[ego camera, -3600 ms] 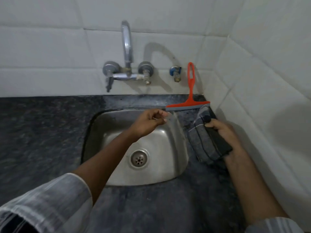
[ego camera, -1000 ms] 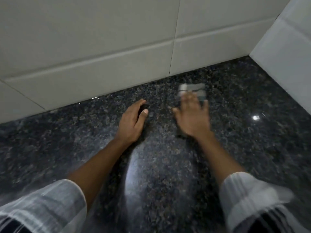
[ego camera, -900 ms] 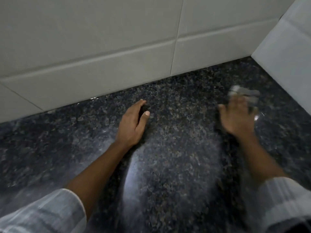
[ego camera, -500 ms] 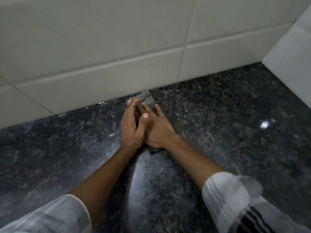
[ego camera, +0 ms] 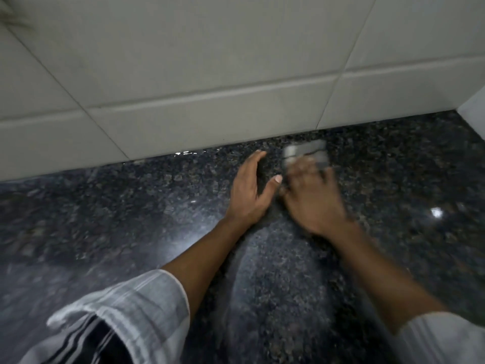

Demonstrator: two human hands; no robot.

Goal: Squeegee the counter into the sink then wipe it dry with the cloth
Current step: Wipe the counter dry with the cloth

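Observation:
My right hand (ego camera: 312,200) lies flat over the grey checked cloth (ego camera: 305,151) and presses it on the dark speckled granite counter (ego camera: 131,219). The hand is blurred by motion, and only the cloth's far edge shows beyond the fingertips, close to the wall. My left hand (ego camera: 249,190) rests on the counter just left of it, fingers straight and thumb spread, holding nothing. The sink and the red squeegee are out of view.
A white tiled wall (ego camera: 210,88) runs along the back of the counter, and a side wall (ego camera: 475,109) meets it at the far right corner. A few water glints (ego camera: 185,153) sit at the wall's foot. A bright light reflection (ego camera: 436,213) shows on the counter at right.
Within the last second my right hand has swept the cloth right, then left up against my left hand, and now slightly right again. My left hand has stayed planted. Earlier the sink was in view.

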